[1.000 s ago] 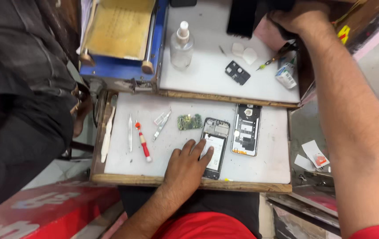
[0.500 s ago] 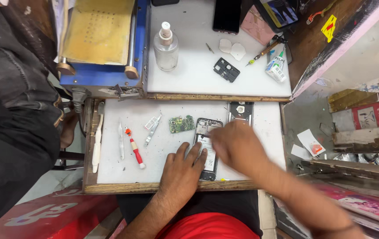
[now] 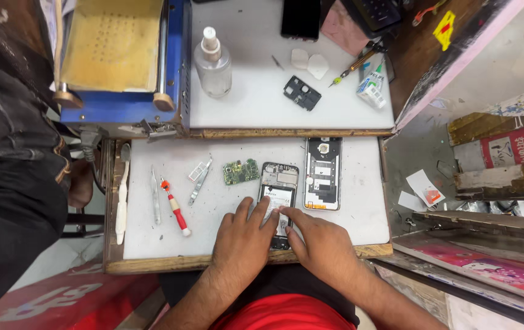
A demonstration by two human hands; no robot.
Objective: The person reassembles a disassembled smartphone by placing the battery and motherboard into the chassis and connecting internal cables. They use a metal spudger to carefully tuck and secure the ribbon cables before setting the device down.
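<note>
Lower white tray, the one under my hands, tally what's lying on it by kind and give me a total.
Opened phone under the left hand and right hand: 1
Phone back frame: 1
Green circuit board: 1
Red-handled screwdriver: 1
Tweezers: 2
Small clear piece: 1
Total: 7
</note>
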